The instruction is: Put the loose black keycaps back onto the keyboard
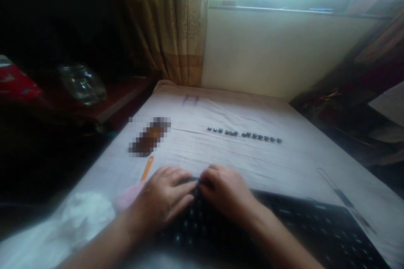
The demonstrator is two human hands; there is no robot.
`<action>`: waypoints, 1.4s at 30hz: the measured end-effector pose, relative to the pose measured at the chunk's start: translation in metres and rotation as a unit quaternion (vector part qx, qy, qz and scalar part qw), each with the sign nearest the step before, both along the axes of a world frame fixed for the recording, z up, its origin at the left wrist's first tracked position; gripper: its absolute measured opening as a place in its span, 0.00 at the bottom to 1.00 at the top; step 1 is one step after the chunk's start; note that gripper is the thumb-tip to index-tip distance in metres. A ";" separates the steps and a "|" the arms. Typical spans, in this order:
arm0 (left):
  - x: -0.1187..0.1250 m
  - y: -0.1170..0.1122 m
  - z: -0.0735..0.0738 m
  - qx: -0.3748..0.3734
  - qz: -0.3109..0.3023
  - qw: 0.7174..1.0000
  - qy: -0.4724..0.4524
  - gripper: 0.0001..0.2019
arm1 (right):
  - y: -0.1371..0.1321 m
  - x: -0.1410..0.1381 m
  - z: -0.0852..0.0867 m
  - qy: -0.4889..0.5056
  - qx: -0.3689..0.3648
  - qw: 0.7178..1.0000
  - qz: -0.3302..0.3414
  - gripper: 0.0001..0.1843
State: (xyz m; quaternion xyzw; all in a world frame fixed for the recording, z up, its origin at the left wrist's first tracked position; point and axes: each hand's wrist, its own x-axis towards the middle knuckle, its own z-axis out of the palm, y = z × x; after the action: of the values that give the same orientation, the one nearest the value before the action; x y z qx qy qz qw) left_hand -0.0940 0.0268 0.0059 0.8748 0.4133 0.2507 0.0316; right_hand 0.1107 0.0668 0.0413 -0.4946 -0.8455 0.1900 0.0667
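A black keyboard (pixel 315 222) lies in front of me, its left part partly under my hands and in shadow. My left hand (pixel 164 195) is closed around its back left part, thumb over the keys and fingers at the back edge. Right beside it, my right hand (pixel 225 191) has its fingers curled down at the same back edge. The fingertips of both hands nearly meet there; anything small between the right fingers is hidden. Beyond the keyboard, a row of several small dark keycaps (pixel 259 137) rests on the pale cloth (pixel 189 147).
Left of my hands are an orange-handled tool (pixel 147 168), a pink item (pixel 129 197) and a crumpled white bundle (pixel 85 214). A blurred-out brown object (pixel 150 136) lies farther back. At right is a thin tool with a wire loop (pixel 342 197). A glass jar (pixel 83 84) stands far left.
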 end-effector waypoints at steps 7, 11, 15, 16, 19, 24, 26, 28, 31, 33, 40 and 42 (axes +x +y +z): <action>0.002 0.001 0.002 0.003 -0.004 1.000 -0.007 0.14 | -0.003 -0.002 0.001 -0.022 0.003 1.000 0.004 0.08; 0.003 0.001 0.004 0.012 -0.019 1.000 -0.005 0.13 | -0.003 -0.003 0.001 -0.017 0.000 1.000 -0.004 0.08; 0.003 0.001 0.004 0.012 -0.025 1.000 -0.003 0.13 | -0.002 -0.003 0.000 -0.006 -0.014 1.000 -0.005 0.08; 0.003 0.001 0.004 0.012 -0.024 1.000 -0.003 0.13 | -0.002 -0.002 -0.001 -0.002 -0.016 1.000 -0.004 0.08; 0.003 0.001 0.004 0.014 -0.021 1.000 0.000 0.13 | -0.001 -0.001 -0.003 0.017 -0.019 1.000 -0.006 0.08; 0.004 0.001 0.005 0.025 -0.018 0.999 0.014 0.14 | -0.003 -0.002 -0.006 0.021 -0.008 1.000 -0.018 0.06; 0.005 0.001 0.006 0.029 -0.019 0.999 0.018 0.13 | -0.004 -0.003 -0.008 0.015 -0.001 1.000 -0.022 0.07; 0.006 0.001 0.006 0.034 -0.019 0.999 0.017 0.13 | -0.004 -0.003 -0.009 0.014 -0.001 1.000 -0.024 0.07; 0.006 0.001 0.007 0.046 -0.021 0.999 0.013 0.13 | -0.002 -0.002 -0.009 0.021 -0.009 0.999 -0.023 0.06; 0.007 0.001 0.008 0.049 -0.020 0.999 0.012 0.13 | -0.001 0.000 -0.011 0.034 -0.010 0.999 -0.019 0.07; 0.006 0.001 0.007 0.043 -0.015 0.999 0.011 0.13 | -0.006 0.013 -0.025 0.103 0.049 0.993 0.025 0.15; 0.006 0.001 0.007 0.043 -0.016 0.999 0.011 0.13 | -0.008 0.015 -0.029 0.111 0.083 0.989 0.047 0.17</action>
State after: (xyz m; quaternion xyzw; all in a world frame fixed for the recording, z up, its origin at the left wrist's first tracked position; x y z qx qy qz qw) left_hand -0.0876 0.0274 0.0128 0.8845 0.3888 0.2579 -0.0063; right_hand 0.1261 0.0585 0.0121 -0.4235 -0.8678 0.1758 0.1917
